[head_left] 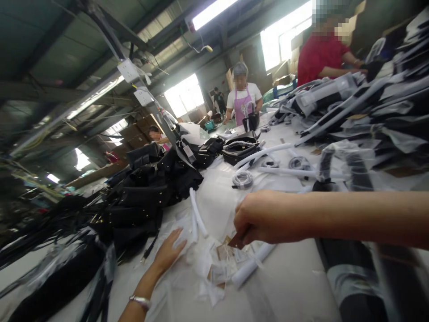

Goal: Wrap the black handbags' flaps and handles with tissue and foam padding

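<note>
My right hand [258, 219] reaches across from the right edge, its fingers closed on a brown card tag [236, 242]. Below it on the table lies a small pile of brown tags and clear plastic bits [224, 252], with thin strings among them. A white foam tube [253, 266] rests beside that pile. My left hand [170, 248] holds nothing, fingers spread low over clear plastic sheeting [182, 210]. Close to its fingertips are two thin white tubes [198, 212]. A silver bracelet [140, 301] is on the left wrist.
Black bags [144, 201] are heaped at left. Wrapped straps and white tubes [348, 107] pile up at right. Coiled wrapped straps [242, 179] and an open black bag [240, 147] sit farther along. A person in a purple apron [241, 105] and one in red [313, 58] work across the table.
</note>
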Demonstrator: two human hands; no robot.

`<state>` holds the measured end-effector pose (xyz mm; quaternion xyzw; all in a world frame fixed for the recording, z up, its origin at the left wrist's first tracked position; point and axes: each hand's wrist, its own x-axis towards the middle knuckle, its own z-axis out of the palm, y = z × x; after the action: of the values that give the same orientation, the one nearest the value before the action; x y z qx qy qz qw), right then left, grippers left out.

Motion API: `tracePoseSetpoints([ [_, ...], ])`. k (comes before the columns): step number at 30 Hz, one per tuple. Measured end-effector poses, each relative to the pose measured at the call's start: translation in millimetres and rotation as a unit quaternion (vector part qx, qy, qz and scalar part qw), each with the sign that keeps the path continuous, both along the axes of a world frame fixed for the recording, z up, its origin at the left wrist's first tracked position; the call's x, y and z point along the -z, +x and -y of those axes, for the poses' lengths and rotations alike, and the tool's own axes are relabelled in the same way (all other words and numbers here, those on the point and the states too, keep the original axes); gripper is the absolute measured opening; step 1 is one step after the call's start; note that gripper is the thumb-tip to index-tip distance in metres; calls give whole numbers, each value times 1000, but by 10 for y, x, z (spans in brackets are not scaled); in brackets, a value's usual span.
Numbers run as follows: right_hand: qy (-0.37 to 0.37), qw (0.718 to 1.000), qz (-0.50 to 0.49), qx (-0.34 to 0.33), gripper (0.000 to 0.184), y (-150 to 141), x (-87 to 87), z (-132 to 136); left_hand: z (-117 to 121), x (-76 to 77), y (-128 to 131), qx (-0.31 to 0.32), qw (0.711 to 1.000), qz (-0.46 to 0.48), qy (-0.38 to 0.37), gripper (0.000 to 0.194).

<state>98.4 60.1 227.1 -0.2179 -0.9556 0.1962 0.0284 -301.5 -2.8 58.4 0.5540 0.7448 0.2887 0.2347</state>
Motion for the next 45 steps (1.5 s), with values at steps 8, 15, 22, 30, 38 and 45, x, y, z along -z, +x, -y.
tracePoseSetpoints([
  [8,-9,998,-55,10,16,180,-210,125,352,-863,1878,172,962,196,80,44],
  [15,11,994,-98,55,11,553,-415,442,475,-1106,2403,188,938,278,83,35],
  [22,59,981,-174,66,9,949,-518,774,728,-1398,2734,179,933,288,121,29],
  [30,51,951,-295,79,20,1401,-419,1255,1027,-1746,2965,173,866,429,191,28],
  [38,84,902,-416,85,34,1506,369,1538,1156,-2103,3334,125,806,540,206,50],
  [45,216,845,-481,90,62,1745,930,1496,1144,-2128,3862,194,824,507,162,35],
])
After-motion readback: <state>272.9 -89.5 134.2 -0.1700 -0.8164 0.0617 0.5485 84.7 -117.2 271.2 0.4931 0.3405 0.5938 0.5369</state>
